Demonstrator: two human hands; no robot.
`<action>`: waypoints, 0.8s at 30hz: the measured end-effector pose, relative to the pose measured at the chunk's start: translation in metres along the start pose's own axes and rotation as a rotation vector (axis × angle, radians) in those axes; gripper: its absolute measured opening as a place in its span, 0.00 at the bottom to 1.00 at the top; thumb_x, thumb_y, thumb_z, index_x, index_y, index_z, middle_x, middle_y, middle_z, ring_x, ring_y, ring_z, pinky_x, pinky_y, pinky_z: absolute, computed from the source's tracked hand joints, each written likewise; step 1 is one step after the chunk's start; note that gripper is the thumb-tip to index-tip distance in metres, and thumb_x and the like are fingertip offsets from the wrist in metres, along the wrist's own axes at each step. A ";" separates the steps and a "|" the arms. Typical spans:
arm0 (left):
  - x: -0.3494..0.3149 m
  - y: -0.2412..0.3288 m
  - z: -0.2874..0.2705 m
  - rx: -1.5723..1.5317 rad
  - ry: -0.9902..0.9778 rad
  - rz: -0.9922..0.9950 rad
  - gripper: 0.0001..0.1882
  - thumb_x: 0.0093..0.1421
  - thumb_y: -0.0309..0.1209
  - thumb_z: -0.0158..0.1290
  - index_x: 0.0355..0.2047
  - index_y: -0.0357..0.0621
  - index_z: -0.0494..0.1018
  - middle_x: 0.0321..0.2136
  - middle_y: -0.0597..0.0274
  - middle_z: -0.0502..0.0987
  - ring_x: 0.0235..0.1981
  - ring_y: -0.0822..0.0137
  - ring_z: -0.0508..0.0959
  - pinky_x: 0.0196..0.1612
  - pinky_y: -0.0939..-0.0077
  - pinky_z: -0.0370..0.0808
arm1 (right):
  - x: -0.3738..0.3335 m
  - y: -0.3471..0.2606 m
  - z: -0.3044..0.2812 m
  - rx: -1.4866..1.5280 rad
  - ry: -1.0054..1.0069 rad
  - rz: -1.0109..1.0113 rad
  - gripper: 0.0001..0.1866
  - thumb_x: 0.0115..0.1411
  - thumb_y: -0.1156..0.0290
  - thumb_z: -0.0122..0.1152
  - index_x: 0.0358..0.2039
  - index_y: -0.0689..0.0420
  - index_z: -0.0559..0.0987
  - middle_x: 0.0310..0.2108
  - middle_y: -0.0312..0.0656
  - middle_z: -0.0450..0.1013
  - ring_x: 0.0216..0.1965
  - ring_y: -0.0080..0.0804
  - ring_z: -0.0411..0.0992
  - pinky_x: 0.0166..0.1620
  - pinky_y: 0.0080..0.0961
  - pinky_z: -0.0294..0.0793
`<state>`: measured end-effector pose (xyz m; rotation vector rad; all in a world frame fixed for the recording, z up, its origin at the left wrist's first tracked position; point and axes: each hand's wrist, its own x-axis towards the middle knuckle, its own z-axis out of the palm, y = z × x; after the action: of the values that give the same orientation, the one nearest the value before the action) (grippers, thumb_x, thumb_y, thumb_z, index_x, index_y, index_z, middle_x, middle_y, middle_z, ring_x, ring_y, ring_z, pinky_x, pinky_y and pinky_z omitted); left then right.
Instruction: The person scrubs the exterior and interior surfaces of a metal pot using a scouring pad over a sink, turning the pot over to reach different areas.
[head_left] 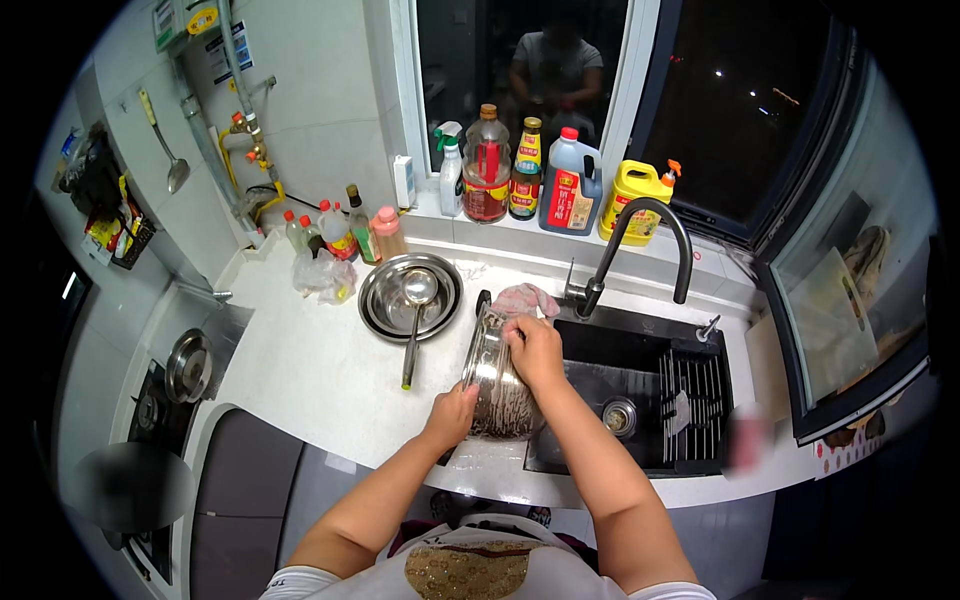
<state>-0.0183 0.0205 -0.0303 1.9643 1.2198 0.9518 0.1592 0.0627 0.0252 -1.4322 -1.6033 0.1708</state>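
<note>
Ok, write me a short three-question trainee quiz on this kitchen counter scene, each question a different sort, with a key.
1. True or false: both hands are on the steel pot.
2. Multiple choice: where does the ladle lie? A) in the black sink B) in the steel basin on the counter C) on the windowsill
3. Fill in: the pink cloth lies between the pot and the black ____.

Key
1. True: the left hand holds the pot's lower side and the right hand grips its upper rim, at the sink edge.
2. B
3. Faucet
</note>
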 end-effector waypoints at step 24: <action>-0.006 -0.004 -0.010 0.028 -0.055 0.044 0.14 0.67 0.35 0.41 0.32 0.34 0.66 0.19 0.41 0.73 0.22 0.39 0.74 0.25 0.50 0.69 | -0.038 -0.039 0.011 0.018 -0.114 -0.257 0.05 0.47 0.80 0.56 0.25 0.56 0.78 0.27 0.46 0.75 0.34 0.45 0.72 0.41 0.37 0.70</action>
<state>-0.0304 0.0178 -0.0300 2.0331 1.1697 0.9010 0.1194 0.0243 0.0237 -1.2077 -1.8585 0.1180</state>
